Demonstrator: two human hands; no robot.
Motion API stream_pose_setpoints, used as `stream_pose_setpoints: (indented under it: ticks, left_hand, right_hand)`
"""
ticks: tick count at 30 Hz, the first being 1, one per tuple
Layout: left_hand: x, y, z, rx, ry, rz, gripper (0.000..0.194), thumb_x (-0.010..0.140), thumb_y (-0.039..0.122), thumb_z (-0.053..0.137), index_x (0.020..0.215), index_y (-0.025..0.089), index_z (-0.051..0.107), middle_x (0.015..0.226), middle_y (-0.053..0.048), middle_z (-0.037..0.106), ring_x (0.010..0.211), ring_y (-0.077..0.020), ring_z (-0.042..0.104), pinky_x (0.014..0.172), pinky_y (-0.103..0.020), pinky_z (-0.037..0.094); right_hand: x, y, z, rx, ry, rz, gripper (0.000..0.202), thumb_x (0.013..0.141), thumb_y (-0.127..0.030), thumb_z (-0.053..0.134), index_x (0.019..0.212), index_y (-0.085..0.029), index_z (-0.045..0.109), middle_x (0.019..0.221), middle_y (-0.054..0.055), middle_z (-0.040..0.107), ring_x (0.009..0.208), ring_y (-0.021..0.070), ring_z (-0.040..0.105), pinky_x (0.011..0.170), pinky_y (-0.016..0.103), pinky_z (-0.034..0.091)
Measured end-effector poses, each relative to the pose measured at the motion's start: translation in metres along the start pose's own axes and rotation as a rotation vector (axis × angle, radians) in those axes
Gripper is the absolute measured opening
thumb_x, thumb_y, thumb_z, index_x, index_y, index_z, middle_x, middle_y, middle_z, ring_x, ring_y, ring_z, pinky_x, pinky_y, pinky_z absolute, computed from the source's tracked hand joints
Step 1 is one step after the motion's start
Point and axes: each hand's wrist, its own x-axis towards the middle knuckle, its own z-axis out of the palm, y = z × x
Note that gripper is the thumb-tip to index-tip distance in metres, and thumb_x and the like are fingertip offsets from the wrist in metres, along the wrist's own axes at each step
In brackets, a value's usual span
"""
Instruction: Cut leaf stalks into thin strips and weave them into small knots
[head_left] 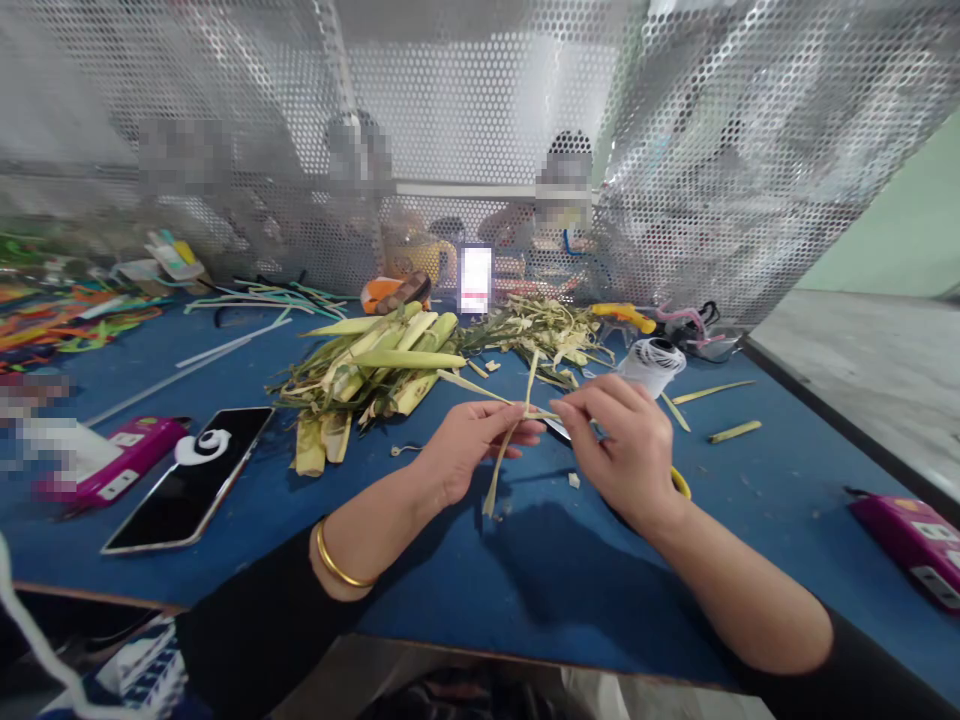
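Observation:
My left hand (480,440) pinches the crossing of pale green plant strips (496,470) between thumb and fingers, above the blue table. Their ends stick out upward, to the left and down. On the right, my right hand (626,440) is closed, thumb against forefinger, on a strip end running out from that crossing. Below the hands lies a shiny blade (559,428), and a yellow loop handle (681,483) shows behind my right wrist; whether they join is hidden. Beyond my left hand sits a bundle of husk-like leaves (405,360).
Shredded leaf scraps (551,330) lie at the back, near a white thread spool (654,362) and a yellow-handled tool (624,317). A phone (199,490) and magenta box (127,455) are left; another magenta box (911,540) is right. A perforated metal screen (480,90) closes the back.

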Motion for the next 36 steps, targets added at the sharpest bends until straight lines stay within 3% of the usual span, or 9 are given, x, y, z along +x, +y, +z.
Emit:
stream_pose_setpoints:
  ticks: [2, 6, 12, 21, 32, 36]
  left_hand:
    - [0.002, 0.001, -0.001, -0.092, 0.000, 0.039, 0.024, 0.064, 0.032, 0.078, 0.081, 0.015, 0.074, 0.088, -0.008, 0.073, 0.080, -0.0152, 0.064, 0.073, -0.025, 0.046]
    - [0.002, 0.000, 0.002, -0.167, 0.022, 0.067, 0.020, 0.060, 0.023, 0.079, 0.077, 0.014, 0.075, 0.086, -0.007, 0.073, 0.080, -0.0154, 0.063, 0.078, -0.027, 0.047]
    - [0.000, -0.004, 0.007, -0.217, 0.048, 0.030, 0.020, 0.056, 0.021, 0.081, 0.075, 0.015, 0.076, 0.079, -0.007, 0.072, 0.078, -0.0158, 0.062, 0.076, -0.027, 0.047]
    - [0.004, -0.002, 0.004, -0.103, 0.141, 0.149, 0.021, 0.054, 0.026, 0.083, 0.070, 0.014, 0.076, 0.081, -0.008, 0.073, 0.084, -0.0187, 0.061, 0.083, -0.032, 0.046]
    - [0.004, 0.000, 0.005, -0.112, 0.215, 0.146, 0.010, 0.061, 0.013, 0.077, 0.071, 0.012, 0.074, 0.075, -0.006, 0.073, 0.075, -0.0162, 0.064, 0.079, -0.031, 0.050]
    - [0.006, 0.002, 0.000, -0.091, 0.172, 0.067, 0.010, 0.066, 0.016, 0.074, 0.076, 0.012, 0.074, 0.071, -0.005, 0.071, 0.069, -0.0142, 0.062, 0.073, -0.029, 0.049]
  right_hand:
    - [-0.005, -0.006, 0.004, 0.042, -0.115, 0.040, 0.027, 0.090, -0.033, 0.051, 0.069, -0.020, 0.064, 0.068, 0.003, 0.060, 0.064, 0.0155, 0.054, 0.064, 0.030, 0.038]
    - [-0.016, -0.009, 0.025, 0.238, -0.324, 0.317, 0.024, 0.085, -0.036, 0.057, 0.069, -0.021, 0.066, 0.068, 0.001, 0.058, 0.060, 0.0143, 0.054, 0.056, 0.026, 0.037]
    - [-0.025, -0.007, 0.043, 0.515, -0.354, 0.544, 0.022, 0.080, -0.035, 0.056, 0.067, -0.019, 0.063, 0.065, 0.001, 0.059, 0.063, 0.0157, 0.053, 0.059, 0.027, 0.039]
    - [-0.023, -0.011, 0.038, 0.607, -0.373, 0.400, 0.024, 0.084, -0.027, 0.044, 0.062, -0.022, 0.036, 0.067, -0.002, 0.041, 0.066, 0.0138, 0.040, 0.063, 0.027, 0.033]
    - [-0.019, -0.013, 0.032, 0.564, -0.445, 0.215, 0.022, 0.085, -0.019, 0.039, 0.064, -0.022, 0.034, 0.070, -0.001, 0.042, 0.072, 0.0149, 0.043, 0.065, 0.026, 0.036]
    - [-0.019, -0.014, 0.028, 0.392, -0.476, 0.135, 0.027, 0.091, -0.024, 0.041, 0.064, -0.021, 0.041, 0.068, -0.001, 0.050, 0.066, 0.0140, 0.048, 0.062, 0.026, 0.037]
